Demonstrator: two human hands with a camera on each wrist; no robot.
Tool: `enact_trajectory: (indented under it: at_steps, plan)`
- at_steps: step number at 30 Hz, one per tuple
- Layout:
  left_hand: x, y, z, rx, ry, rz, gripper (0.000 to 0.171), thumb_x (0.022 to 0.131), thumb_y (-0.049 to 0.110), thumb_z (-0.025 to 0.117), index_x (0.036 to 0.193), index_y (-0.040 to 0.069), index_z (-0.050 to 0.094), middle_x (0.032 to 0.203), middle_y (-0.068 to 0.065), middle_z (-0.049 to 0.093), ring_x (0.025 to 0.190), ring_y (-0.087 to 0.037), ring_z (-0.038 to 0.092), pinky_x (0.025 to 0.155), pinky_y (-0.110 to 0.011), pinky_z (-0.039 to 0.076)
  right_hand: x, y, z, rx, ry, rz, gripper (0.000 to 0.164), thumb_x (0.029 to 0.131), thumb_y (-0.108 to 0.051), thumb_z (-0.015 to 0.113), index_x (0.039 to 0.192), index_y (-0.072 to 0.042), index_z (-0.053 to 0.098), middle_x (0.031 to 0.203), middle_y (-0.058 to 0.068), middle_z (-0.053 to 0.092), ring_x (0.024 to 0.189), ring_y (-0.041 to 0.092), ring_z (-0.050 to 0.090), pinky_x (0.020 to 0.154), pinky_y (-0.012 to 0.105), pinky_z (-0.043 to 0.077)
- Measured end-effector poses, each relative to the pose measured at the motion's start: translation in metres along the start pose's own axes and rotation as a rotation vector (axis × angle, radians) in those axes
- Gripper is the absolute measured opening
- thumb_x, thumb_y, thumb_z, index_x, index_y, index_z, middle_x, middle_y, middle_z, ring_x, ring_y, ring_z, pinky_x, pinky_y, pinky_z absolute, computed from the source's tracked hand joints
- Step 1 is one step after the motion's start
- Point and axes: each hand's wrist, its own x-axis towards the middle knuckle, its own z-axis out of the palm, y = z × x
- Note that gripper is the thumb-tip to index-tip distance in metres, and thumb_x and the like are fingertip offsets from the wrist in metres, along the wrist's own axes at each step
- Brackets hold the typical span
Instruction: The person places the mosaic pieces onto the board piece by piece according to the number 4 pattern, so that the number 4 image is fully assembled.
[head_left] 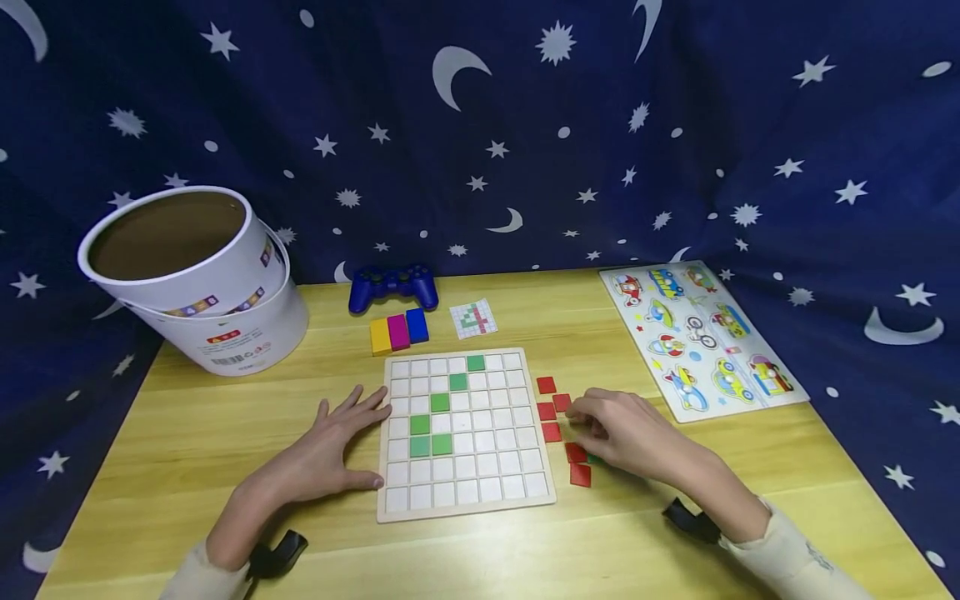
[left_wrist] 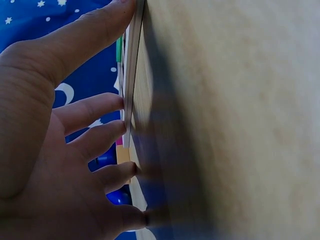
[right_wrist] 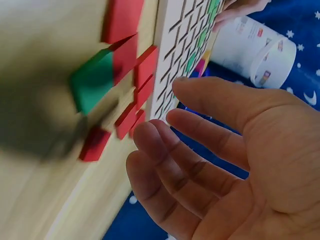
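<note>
A white grid board (head_left: pixel 486 465) lies on the table with several green tiles (head_left: pixel 439 402) in its cells, most along a diagonal. My left hand (head_left: pixel 322 454) is spread at the board's left side; its thumb and some fingertips touch the edge, as the left wrist view (left_wrist: pixel 55 125) also shows. To the right of the board lie several red tiles (head_left: pixel 551 432) and one green tile (right_wrist: pixel 92 82), which the hand partly covers in the head view. Over these loose tiles hovers my right hand (head_left: pixel 626 429), fingers loosely bent, with nothing visible between thumb and fingers (right_wrist: pixel 150 142).
A small pattern card (head_left: pixel 474 319) lies behind the board, beside yellow, magenta and blue blocks (head_left: pixel 398 332). Farther back is a blue game controller (head_left: pixel 393 288). White round tubs (head_left: pixel 247 337) stand at the back left; a picture puzzle board (head_left: pixel 701 342) lies at the right.
</note>
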Motion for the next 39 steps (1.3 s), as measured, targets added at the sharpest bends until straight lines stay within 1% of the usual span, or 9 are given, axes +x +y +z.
enact_trajectory:
  at_steps: [5,8,13,19,24,28,33,36,39]
  plan:
    - [0.001,0.0,-0.001,0.003,-0.001,0.004,0.094,0.074,0.046,0.087,0.152,0.016,0.045,0.165,0.001,0.021,0.152,-0.036,0.004,0.109,-0.075,-0.002,-0.016,0.007,0.001,-0.014,-0.037,0.051,0.025,0.077,-0.014,0.085,0.098,-0.014,0.072,0.078,-0.01,0.056,0.066,0.004,0.048,0.057,0.022,0.04]
    - [0.001,0.0,-0.001,-0.002,-0.004,-0.002,0.094,0.073,0.046,0.087,0.152,0.016,0.045,0.165,0.0,0.021,0.152,-0.036,0.004,0.109,-0.075,-0.003,-0.022,0.01,0.004,-0.025,-0.068,0.062,0.028,0.075,-0.017,0.086,0.099,-0.015,0.073,0.079,-0.011,0.057,0.067,0.003,0.046,0.058,0.025,0.041]
    - [0.001,0.001,-0.001,-0.006,-0.005,-0.007,0.093,0.073,0.045,0.087,0.151,0.016,0.046,0.165,0.0,0.022,0.152,-0.035,0.004,0.109,-0.074,-0.003,-0.026,0.013,0.01,-0.041,-0.093,0.073,0.029,0.075,-0.016,0.086,0.1,-0.015,0.073,0.092,-0.009,0.063,0.073,0.005,0.05,0.065,0.029,0.047]
    - [0.001,0.002,-0.001,-0.004,-0.01,-0.003,0.093,0.074,0.046,0.087,0.151,0.016,0.046,0.165,0.0,0.022,0.152,-0.036,0.004,0.109,-0.075,-0.003,-0.026,0.014,0.013,-0.043,-0.09,0.083,0.026,0.074,-0.011,0.085,0.097,-0.016,0.072,0.092,-0.009,0.061,0.072,0.004,0.049,0.065,0.028,0.047]
    - [0.0,0.001,-0.001,-0.002,-0.009,-0.003,0.094,0.074,0.048,0.086,0.152,0.016,0.045,0.165,0.0,0.021,0.152,-0.036,0.004,0.109,-0.075,-0.003,-0.02,0.009,0.013,-0.055,-0.062,0.082,0.024,0.074,-0.011,0.084,0.092,-0.016,0.069,0.088,-0.009,0.059,0.068,0.005,0.047,0.061,0.025,0.044]
    - [-0.001,0.0,-0.001,0.0,-0.007,-0.004,0.093,0.074,0.048,0.086,0.152,0.016,0.045,0.165,0.001,0.021,0.152,-0.035,0.004,0.109,-0.074,-0.004,-0.012,0.001,0.014,-0.051,-0.031,0.063,0.022,0.074,-0.012,0.083,0.089,-0.018,0.068,0.086,-0.009,0.058,0.066,0.004,0.046,0.058,0.024,0.042]
    - [-0.002,0.0,0.0,-0.005,-0.008,-0.008,0.093,0.074,0.048,0.086,0.151,0.016,0.046,0.165,0.001,0.021,0.152,-0.036,0.004,0.109,-0.074,-0.004,0.0,-0.012,0.02,-0.014,-0.041,0.024,0.021,0.076,-0.012,0.082,0.09,-0.017,0.068,0.086,-0.008,0.058,0.065,0.004,0.048,0.057,0.024,0.043]
    - [-0.001,0.0,0.0,0.0,-0.004,-0.001,0.093,0.074,0.049,0.086,0.151,0.016,0.046,0.165,0.001,0.022,0.151,-0.036,0.005,0.109,-0.075,-0.003,0.008,-0.018,0.023,-0.007,-0.043,-0.008,0.021,0.078,-0.013,0.082,0.094,-0.015,0.069,0.09,-0.007,0.059,0.066,0.004,0.048,0.059,0.024,0.044]
    - [-0.001,0.0,-0.001,0.001,0.0,0.005,0.093,0.074,0.048,0.086,0.151,0.015,0.046,0.165,0.001,0.022,0.151,-0.036,0.005,0.109,-0.075,-0.003,0.016,-0.025,0.025,-0.007,-0.044,-0.046,0.019,0.078,-0.013,0.081,0.093,-0.016,0.07,0.088,-0.008,0.057,0.064,0.004,0.047,0.057,0.023,0.042]
